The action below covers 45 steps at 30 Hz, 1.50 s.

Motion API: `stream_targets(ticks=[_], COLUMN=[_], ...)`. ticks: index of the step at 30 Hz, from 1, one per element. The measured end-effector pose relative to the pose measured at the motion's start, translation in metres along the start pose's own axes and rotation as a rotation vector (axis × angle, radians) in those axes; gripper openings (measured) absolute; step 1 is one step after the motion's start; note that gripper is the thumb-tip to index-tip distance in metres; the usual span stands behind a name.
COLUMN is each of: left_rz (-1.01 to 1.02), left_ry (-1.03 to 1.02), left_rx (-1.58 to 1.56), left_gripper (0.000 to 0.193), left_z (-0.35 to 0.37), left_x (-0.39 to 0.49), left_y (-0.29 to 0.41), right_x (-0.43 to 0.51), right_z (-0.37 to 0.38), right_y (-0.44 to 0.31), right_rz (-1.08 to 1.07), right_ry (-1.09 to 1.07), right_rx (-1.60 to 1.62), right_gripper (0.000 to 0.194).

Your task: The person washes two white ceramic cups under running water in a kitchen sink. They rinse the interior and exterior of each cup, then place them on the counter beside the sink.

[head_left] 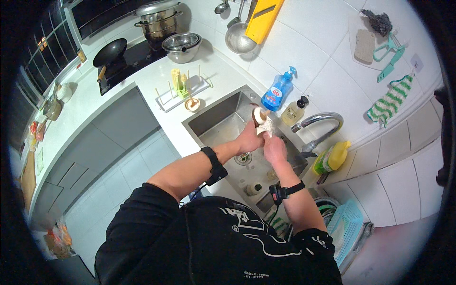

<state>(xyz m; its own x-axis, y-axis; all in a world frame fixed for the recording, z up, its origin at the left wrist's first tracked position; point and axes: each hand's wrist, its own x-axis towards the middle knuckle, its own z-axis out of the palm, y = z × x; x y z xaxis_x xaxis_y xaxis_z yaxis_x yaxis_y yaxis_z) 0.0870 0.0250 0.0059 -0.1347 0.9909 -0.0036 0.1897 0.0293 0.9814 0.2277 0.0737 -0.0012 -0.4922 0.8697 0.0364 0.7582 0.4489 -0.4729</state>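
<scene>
Both hands are together over a stainless steel sink [213, 134]. In my left hand [250, 138] is a small round white-and-brown piece [259, 115] with a light wooden-looking part at its side. My right hand [275, 146] is closed on a white, foam-covered cloth or sponge [265, 127], pressed near that piece. The fingers hide much of both things. Below the hands, a drain strainer [243, 158] with bits in it sits in the sink floor. A pale cylindrical part [253, 188] lies nearer my body.
A blue soap pump bottle [277, 93], a clear pump bottle [295, 111], a curved faucet [322, 119] and a yellow jug [333, 156] line the sink's far side. Left of it stand a white drying tray [165, 104] with pegs and a small round cup [192, 104].
</scene>
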Motion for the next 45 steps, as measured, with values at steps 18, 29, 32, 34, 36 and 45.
stream_targets(ticks=[18,29,32,34,36,45], left_rz=[-0.161,0.017,0.153,0.153,0.103,-0.350], left_ry=[-0.079,0.036,0.022,-0.022,-0.082,-0.343], left_rx=[-0.424,-0.331,-0.299,-0.290,-0.341,-0.880], left_gripper=[0.077,0.068,0.068,0.066,0.060,0.048], left_z=[-0.017,0.030,0.032,0.030,0.030,-0.014], left_x=[0.006,0.003,0.006,0.004,0.000,-0.009], left_y=[-0.003,0.017,0.016,0.013,0.012,0.009], right_x=[-0.005,-0.006,0.002,0.013,0.023,0.022], right_z=[-0.049,-0.036,-0.034,-0.034,-0.034,-0.041], right_y=[0.000,-0.042,-0.040,-0.034,-0.024,-0.021], right_rz=[0.372,-0.192,-0.045,0.080,0.145,-0.167], right_ry=[0.002,0.292,0.363,0.403,0.388,0.394], right_rx=[1.045,1.163,1.096,1.136,1.203,1.130], right_gripper=[0.064,0.077,0.076,0.077,0.073,0.049])
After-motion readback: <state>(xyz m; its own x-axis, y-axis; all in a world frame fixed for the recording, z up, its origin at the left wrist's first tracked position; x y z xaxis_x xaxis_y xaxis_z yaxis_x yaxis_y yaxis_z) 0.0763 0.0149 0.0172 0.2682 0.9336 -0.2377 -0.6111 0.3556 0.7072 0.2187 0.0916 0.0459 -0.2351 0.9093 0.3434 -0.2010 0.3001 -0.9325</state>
